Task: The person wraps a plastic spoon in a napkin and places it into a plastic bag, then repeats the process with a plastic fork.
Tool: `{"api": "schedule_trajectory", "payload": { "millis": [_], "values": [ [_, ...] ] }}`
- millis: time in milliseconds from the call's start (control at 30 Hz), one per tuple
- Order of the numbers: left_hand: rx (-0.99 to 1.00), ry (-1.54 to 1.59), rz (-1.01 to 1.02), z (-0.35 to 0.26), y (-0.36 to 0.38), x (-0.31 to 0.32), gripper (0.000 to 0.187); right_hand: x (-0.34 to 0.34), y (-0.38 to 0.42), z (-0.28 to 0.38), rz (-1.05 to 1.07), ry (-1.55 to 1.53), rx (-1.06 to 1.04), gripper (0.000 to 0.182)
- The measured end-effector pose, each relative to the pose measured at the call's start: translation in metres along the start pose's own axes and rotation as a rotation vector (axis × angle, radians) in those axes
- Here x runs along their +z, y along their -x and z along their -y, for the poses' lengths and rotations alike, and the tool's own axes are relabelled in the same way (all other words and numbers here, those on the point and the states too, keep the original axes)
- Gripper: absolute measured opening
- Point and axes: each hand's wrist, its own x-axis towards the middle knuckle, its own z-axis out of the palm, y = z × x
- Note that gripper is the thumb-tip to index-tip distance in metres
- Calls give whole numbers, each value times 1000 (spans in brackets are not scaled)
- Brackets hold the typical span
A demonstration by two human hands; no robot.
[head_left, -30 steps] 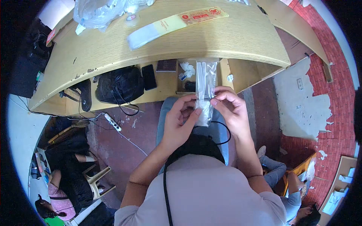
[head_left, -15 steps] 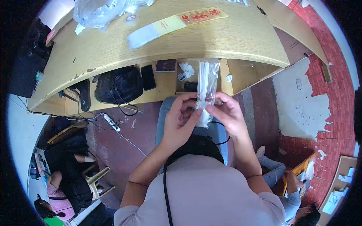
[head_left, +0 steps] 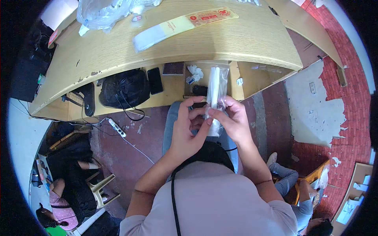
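Both hands hold a clear plastic packet (head_left: 223, 84) upright over my lap, in front of the desk's lower shelf. Slim white sticks (head_left: 214, 84) lie lengthwise inside it; their exact kind cannot be made out. My left hand (head_left: 188, 128) grips the packet's lower left side, thumb in front and fingers bent behind. From the right, my right hand (head_left: 235, 122) pinches it, its thumb across the front and fingers curled at the back. The wrinkled lower end of the packet shows below my thumbs.
On the desktop (head_left: 252, 39) lie a long yellow-and-white printed sleeve (head_left: 185, 25) and a plastic bag (head_left: 104, 13). Below are a black bag (head_left: 124, 90), a phone (head_left: 155, 80) and crumpled tissue (head_left: 195, 72). A power strip (head_left: 117, 128) lies on the floor. People sit behind on both sides.
The packet has tilted slightly right and its sticks now reach lower, past my thumbs. My right thumb has shifted a little left and up across the front.
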Motion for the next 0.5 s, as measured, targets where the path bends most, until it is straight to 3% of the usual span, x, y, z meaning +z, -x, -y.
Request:
{"api": "schedule_trajectory", "payload": {
  "millis": [233,333,500],
  "values": [
    [69,-44,-9,0,1,-1,50,-1,-1,-5,-6,64,-46,13],
    [65,13,-19,-2,1,-1,48,-2,-2,-1,36,79,-8,21],
    [-27,130,-43,7,-3,-6,29,0,-1,3,44,3,-42,14]
  ]
}}
